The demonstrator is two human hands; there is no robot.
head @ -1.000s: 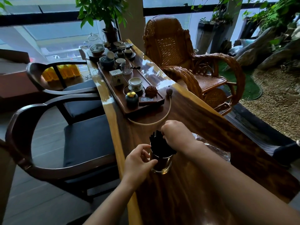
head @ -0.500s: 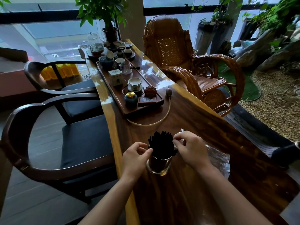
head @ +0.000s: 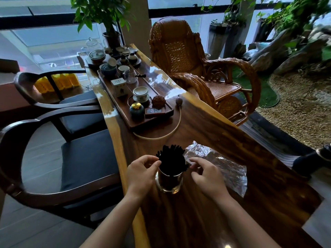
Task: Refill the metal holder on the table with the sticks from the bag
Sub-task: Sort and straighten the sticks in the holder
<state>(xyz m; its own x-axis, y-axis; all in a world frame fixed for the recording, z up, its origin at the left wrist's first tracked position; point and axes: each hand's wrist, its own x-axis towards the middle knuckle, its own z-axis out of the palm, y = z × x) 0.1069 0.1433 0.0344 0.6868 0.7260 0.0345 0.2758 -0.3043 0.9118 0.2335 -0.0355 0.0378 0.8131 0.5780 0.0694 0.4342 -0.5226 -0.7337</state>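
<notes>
A shiny metal holder (head: 168, 181) stands upright on the wooden table (head: 206, 212), packed with black sticks (head: 172, 159) that fan out above its rim. My left hand (head: 141, 171) is beside the holder's left rim, fingertips curled toward the sticks. My right hand (head: 206, 173) hovers just right of the sticks, fingers loosely bent, and holds nothing that I can see. A crumpled clear plastic bag (head: 220, 163) lies flat on the table behind and right of my right hand.
A tea tray (head: 114, 97) with cups, jars and a teapot fills the far table. A cream tube (head: 161, 136) curves in front of it. Dark armchairs (head: 53, 158) stand left, a rattan rocking chair (head: 193, 68) right.
My right hand has come off the top of the sticks and moved to the right side of the holder. My left hand stays by the left rim.
</notes>
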